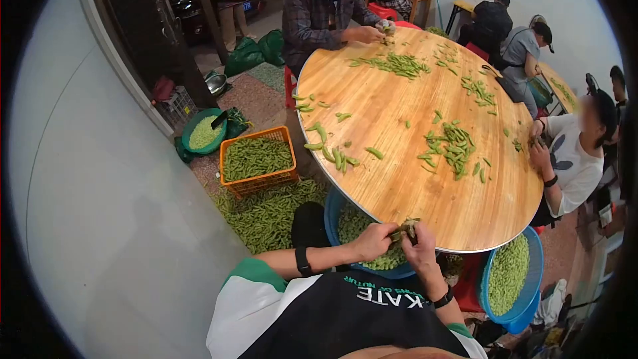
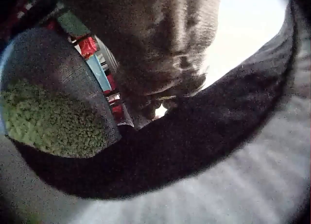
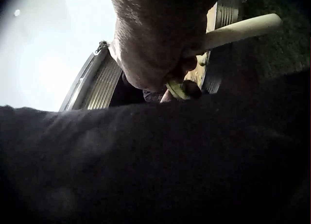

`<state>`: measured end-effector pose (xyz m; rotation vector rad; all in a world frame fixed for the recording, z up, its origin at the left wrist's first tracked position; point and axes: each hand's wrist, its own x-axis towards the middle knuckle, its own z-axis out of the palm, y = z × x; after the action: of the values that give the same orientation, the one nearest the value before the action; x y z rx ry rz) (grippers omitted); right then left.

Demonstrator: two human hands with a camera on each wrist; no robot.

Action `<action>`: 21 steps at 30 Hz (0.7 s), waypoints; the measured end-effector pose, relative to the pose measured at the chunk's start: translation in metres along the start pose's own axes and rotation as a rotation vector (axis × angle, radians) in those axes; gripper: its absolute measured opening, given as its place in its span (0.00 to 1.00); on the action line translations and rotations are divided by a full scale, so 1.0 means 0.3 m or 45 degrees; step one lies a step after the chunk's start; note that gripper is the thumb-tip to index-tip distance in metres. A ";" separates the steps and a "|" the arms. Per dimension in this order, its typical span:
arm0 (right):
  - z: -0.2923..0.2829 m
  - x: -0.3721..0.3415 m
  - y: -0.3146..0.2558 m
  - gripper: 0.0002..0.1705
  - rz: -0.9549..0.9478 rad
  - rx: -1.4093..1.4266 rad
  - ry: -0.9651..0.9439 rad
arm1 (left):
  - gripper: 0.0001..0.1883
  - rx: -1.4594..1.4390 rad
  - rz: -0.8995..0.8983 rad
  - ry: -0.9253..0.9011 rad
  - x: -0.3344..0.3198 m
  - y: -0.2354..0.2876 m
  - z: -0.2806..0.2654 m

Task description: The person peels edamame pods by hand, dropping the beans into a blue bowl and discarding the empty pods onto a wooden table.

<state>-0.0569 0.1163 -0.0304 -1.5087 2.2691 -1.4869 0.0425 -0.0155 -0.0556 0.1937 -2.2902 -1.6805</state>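
My left hand (image 1: 373,242) and right hand (image 1: 420,247) meet close together at the near edge of the round wooden table (image 1: 359,186). Between their curled fingertips they pinch green bean pods (image 1: 407,227), partly brownish. One yellow-green pod (image 3: 176,90) shows at the fingertips in the right wrist view; the rest is hidden by the hand. Under both hands stands a blue tub (image 1: 331,221) of shelled green beans (image 1: 385,261), seen in the left wrist view as a green mass (image 2: 53,119).
Loose pods (image 1: 452,148) lie in piles across the table. An orange crate (image 1: 266,186) of pods stands on the left, with more pods (image 1: 272,216) heaped on the floor. Another blue tub (image 1: 535,262) of beans is at right. Two people (image 1: 309,16) (image 1: 571,153) sit at the table.
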 end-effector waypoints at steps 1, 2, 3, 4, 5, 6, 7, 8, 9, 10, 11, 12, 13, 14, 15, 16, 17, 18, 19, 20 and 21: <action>0.003 -0.004 0.006 0.10 0.023 -0.027 -0.016 | 0.17 0.005 -0.007 -0.008 -0.009 -0.001 -0.004; 0.004 -0.007 0.012 0.10 0.043 -0.054 -0.031 | 0.17 0.085 -0.009 -0.136 -0.016 0.002 -0.012; 0.000 -0.012 0.017 0.10 0.044 -0.048 -0.023 | 0.17 0.166 -0.007 -0.261 -0.019 0.011 -0.023; -0.007 -0.018 0.023 0.10 0.094 -0.060 -0.066 | 0.17 0.176 -0.005 -0.263 -0.021 0.023 -0.034; -0.012 -0.022 0.030 0.10 0.145 -0.072 -0.108 | 0.18 0.183 0.005 -0.293 -0.025 0.035 -0.042; -0.013 -0.029 0.043 0.10 0.149 -0.067 -0.101 | 0.19 0.186 0.011 -0.327 -0.032 0.040 -0.043; -0.010 -0.042 0.060 0.10 0.164 -0.050 -0.097 | 0.17 0.211 0.081 -0.246 -0.038 0.018 -0.033; -0.004 -0.060 0.067 0.11 0.185 -0.033 -0.094 | 0.17 0.210 0.071 -0.260 -0.042 0.011 -0.029; 0.000 -0.065 0.063 0.11 0.208 -0.025 -0.092 | 0.16 0.005 -0.024 -0.226 -0.040 0.026 -0.034; 0.001 -0.057 0.056 0.09 0.189 -0.021 -0.054 | 0.16 -0.206 -0.131 -0.195 -0.040 0.036 -0.034; 0.000 -0.061 0.048 0.08 0.192 -0.020 -0.016 | 0.13 -0.300 -0.175 -0.128 -0.043 0.033 -0.028; 0.011 -0.063 0.053 0.08 0.143 -0.036 0.007 | 0.11 -0.400 -0.235 -0.074 -0.039 0.028 -0.017; 0.001 -0.058 0.044 0.08 0.135 -0.017 -0.055 | 0.09 -0.016 -0.109 -0.051 -0.034 0.041 -0.048; -0.001 -0.046 0.007 0.09 0.247 0.111 -0.084 | 0.09 -0.084 -0.029 -0.087 -0.023 0.048 -0.062; 0.015 -0.038 0.010 0.09 0.102 0.027 0.038 | 0.09 -0.315 -0.113 -0.171 -0.023 0.033 -0.059; 0.037 -0.031 0.032 0.09 0.104 0.006 0.095 | 0.11 -0.447 -0.173 -0.203 -0.012 0.092 -0.058; 0.040 -0.011 0.025 0.09 0.150 0.063 0.150 | 0.13 -0.515 -0.283 -0.269 -0.013 0.077 -0.042; 0.034 0.006 0.030 0.08 0.274 0.105 0.098 | 0.12 -0.658 -0.257 -0.192 -0.016 0.081 -0.013; 0.023 0.022 0.005 0.10 0.402 0.231 0.112 | 0.12 -0.754 -0.288 -0.137 -0.006 0.120 -0.010; 0.015 0.026 -0.003 0.09 0.455 0.361 0.141 | 0.13 -0.770 -0.272 -0.073 -0.004 0.077 0.003; 0.017 0.029 -0.006 0.09 0.507 0.530 0.178 | 0.13 -0.813 -0.257 -0.054 0.000 0.088 0.006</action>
<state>-0.0578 0.1063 -0.0280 -0.8129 1.9911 -1.8208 0.0438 -0.0056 -0.0312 0.2509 -1.6843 -2.4346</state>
